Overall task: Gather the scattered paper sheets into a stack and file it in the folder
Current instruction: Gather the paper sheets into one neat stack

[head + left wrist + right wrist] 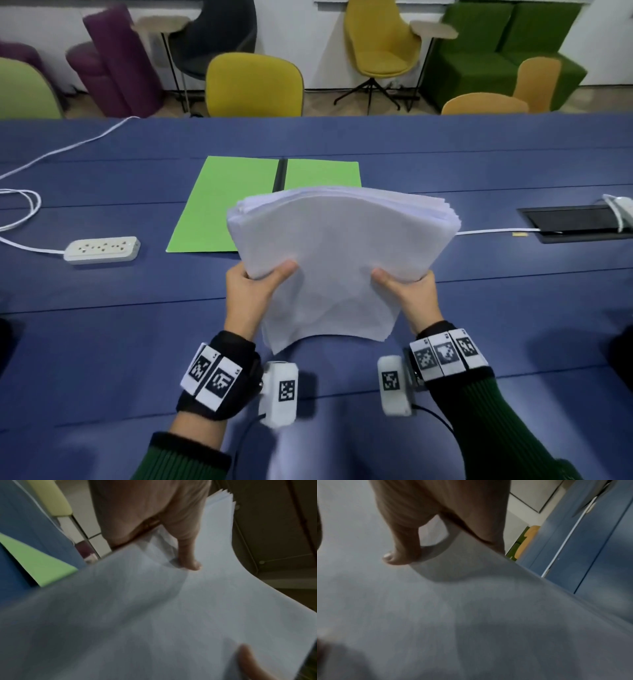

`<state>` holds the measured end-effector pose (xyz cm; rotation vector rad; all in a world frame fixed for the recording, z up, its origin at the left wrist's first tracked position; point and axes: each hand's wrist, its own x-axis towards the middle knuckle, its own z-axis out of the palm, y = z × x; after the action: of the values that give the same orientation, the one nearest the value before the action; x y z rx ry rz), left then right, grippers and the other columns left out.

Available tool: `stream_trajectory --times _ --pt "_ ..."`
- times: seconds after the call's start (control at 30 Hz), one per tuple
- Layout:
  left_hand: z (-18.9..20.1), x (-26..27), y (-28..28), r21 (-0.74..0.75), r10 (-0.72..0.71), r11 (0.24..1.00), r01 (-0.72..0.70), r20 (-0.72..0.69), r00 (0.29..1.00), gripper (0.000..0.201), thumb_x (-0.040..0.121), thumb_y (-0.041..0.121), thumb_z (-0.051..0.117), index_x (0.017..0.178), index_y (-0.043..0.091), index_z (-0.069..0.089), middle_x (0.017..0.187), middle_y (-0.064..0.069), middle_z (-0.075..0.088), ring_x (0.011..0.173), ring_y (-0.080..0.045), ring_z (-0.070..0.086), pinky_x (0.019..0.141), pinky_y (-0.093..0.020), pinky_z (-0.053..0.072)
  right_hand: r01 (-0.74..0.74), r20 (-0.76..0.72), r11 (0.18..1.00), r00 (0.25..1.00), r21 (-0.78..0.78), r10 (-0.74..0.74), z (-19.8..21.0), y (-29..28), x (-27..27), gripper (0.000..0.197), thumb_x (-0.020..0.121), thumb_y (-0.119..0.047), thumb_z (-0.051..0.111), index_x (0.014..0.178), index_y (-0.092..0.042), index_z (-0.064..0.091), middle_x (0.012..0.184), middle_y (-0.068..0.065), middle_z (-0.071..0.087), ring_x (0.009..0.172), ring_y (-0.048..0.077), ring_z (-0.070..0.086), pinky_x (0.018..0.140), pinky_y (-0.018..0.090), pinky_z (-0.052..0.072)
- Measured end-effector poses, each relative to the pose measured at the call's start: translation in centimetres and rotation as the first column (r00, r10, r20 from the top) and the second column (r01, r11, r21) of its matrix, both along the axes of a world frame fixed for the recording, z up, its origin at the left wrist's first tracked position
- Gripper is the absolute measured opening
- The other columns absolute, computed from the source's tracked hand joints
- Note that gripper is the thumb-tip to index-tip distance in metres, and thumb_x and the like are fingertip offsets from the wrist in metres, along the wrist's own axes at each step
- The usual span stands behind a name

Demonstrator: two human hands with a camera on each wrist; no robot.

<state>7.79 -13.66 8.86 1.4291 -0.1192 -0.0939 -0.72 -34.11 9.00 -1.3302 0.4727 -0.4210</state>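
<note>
A thick stack of white paper sheets [339,253] is held up off the blue table [102,325], its far edge fanned and bowed. My left hand [255,289] grips its left side with the thumb on top, and my right hand [409,294] grips its right side the same way. The stack [171,608] fills the left wrist view, with my left thumb [188,555] pressed on it. The right wrist view shows my right thumb [399,553] on the paper [453,615]. An open green folder [222,202] lies flat on the table beyond the stack, partly hidden by it.
A white power strip [102,249] with its cable [20,205] lies at the left. A black cable hatch [575,222] sits in the table at the right, with a white cord [493,232] running to it. Chairs [255,85] stand past the far edge.
</note>
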Motion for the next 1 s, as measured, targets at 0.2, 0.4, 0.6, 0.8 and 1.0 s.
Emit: stream_trajectory --times 0.2,0.4,0.6,0.8,1.0 --pt "-0.2 -0.1 -0.4 0.014 -0.088 0.996 0.088 -0.04 0.995 0.023 0.061 0.011 0.085 0.075 0.016 0.067 0.064 0.018 0.07 0.063 0.006 0.064 0.06 -0.012 0.051 0.011 0.078 0.999 0.997 0.046 -0.015 -0.5 0.2 -0.1 0.036 0.045 -0.003 0.079 0.074 -0.016 0.064 0.059 -0.016 0.069 0.059 -0.005 0.065 0.056 0.01 0.05" --pt "1.5 0.1 -0.3 -0.056 0.003 0.998 0.002 0.086 0.996 0.043 0.058 0.013 0.085 0.096 0.012 0.065 0.082 0.013 0.073 0.077 0.004 0.065 0.069 -0.013 0.051 0.007 0.141 1.0 0.99 -0.01 -0.006 1.4 -0.9 -0.2 0.01 0.051 -0.013 0.074 0.06 -0.017 0.071 0.059 -0.019 0.069 0.062 -0.008 0.064 0.06 0.009 0.05" --pt "0.8 -0.3 -0.5 0.064 -0.081 0.995 0.079 0.022 0.996 0.049 0.048 0.018 0.089 0.089 0.023 0.062 0.076 0.022 0.071 0.073 0.008 0.064 0.064 -0.009 0.05 0.002 0.084 1.0 0.996 0.024 -0.004 -0.3 0.2 0.4 0.043 0.047 -0.026 0.086 0.082 -0.019 0.063 0.068 -0.017 0.072 0.067 -0.005 0.066 0.062 0.01 0.05" --pt "5.0 -1.8 -0.9 -0.188 0.154 0.975 -0.117 0.193 0.969 0.048 0.06 0.042 0.064 0.1 0.018 0.055 0.079 0.022 0.065 0.072 0.002 0.057 0.069 -0.012 0.044 0.029 0.08 0.998 0.996 0.051 -0.033 0.3 -0.1 0.1 0.077 0.012 -0.062 0.084 0.071 -0.016 0.064 0.059 -0.015 0.069 0.058 -0.005 0.064 0.055 0.01 0.049" --pt "6.1 -2.2 -2.3 -0.208 0.28 0.942 -0.264 0.052 0.959 0.02 0.066 0.034 0.071 0.076 0.026 0.056 0.064 0.021 0.059 0.067 -0.002 0.052 0.078 -0.025 0.04 0.004 0.054 0.999 0.999 0.054 -0.007 -0.5 -0.5 -0.6 0.075 0.01 -0.063 0.084 0.065 -0.014 0.068 0.06 -0.013 0.07 0.059 -0.004 0.064 0.057 0.01 0.05"
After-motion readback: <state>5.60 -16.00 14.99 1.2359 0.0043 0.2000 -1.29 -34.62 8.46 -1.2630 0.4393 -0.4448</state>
